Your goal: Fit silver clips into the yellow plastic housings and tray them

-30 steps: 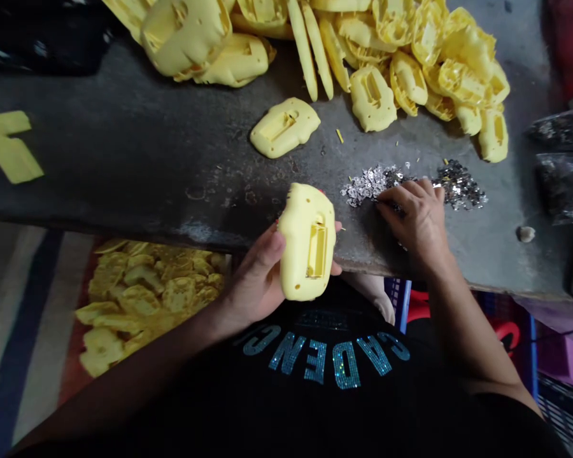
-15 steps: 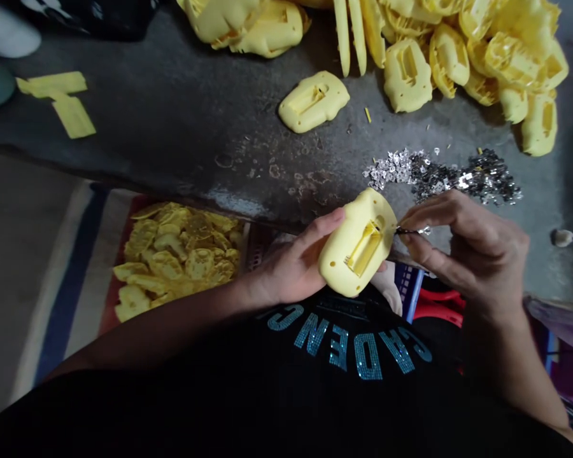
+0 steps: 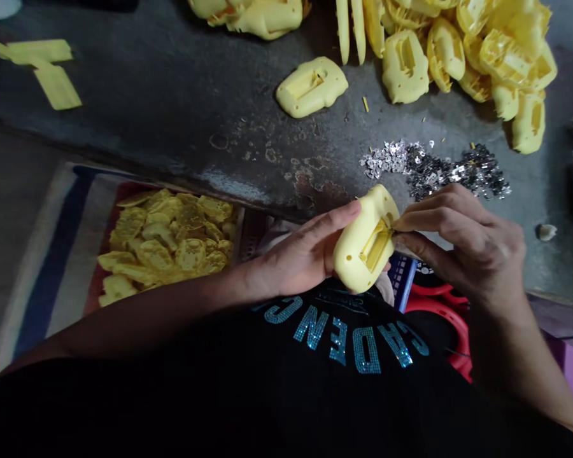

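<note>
A yellow plastic shell (image 3: 351,264) with a long battery slot rests in my left hand (image 3: 305,251), its fingers wrapped round the shell over the table's front edge. My right hand (image 3: 463,238) is closed in a pinch at the slot's upper end, touching the shell. Between those fingertips is a small metal contact piece, mostly hidden by the fingers. Just beyond my right hand a pile of small shiny metal contact pieces (image 3: 434,168) is spread on the table. Another yellow shell (image 3: 312,88) lies slot side up farther back.
Many yellow shells (image 3: 510,57) are heaped at the back of the grey table (image 3: 162,114). Yellow strips (image 3: 52,73) lie at the left. Below the front edge sits a container full of yellow parts (image 3: 167,238). A small whitish lump (image 3: 547,232) is on the right.
My right hand has come from the metal pile to the shell, carrying a small metal contact piece to the slot. My left hand has tilted the shell and shifted right in view.
</note>
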Action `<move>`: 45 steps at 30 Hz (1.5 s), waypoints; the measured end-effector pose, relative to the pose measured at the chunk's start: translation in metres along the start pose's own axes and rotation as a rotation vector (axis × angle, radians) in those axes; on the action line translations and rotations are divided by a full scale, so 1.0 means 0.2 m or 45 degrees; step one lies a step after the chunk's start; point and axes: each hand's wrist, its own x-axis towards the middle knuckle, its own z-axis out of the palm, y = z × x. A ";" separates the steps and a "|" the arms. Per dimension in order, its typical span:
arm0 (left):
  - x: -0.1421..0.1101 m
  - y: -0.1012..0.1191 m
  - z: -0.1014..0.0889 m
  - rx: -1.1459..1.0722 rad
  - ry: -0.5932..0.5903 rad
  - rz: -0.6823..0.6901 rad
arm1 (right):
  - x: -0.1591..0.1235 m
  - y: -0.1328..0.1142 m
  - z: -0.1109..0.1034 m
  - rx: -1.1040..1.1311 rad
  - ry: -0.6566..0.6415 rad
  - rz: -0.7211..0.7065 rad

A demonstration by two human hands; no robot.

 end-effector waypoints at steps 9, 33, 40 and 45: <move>0.01 -0.02 -0.03 0.051 -0.053 -0.024 | -0.01 -0.02 0.00 -0.068 -0.034 -0.009; 0.01 -0.03 0.01 -0.007 0.124 0.067 | -0.12 -0.06 0.12 -0.122 0.273 0.184; -0.06 -0.01 0.05 0.324 0.141 0.274 | -0.07 -0.02 0.10 0.256 0.079 0.410; -0.14 -0.02 -0.01 0.572 0.114 0.290 | -0.12 -0.05 0.21 0.343 0.277 0.382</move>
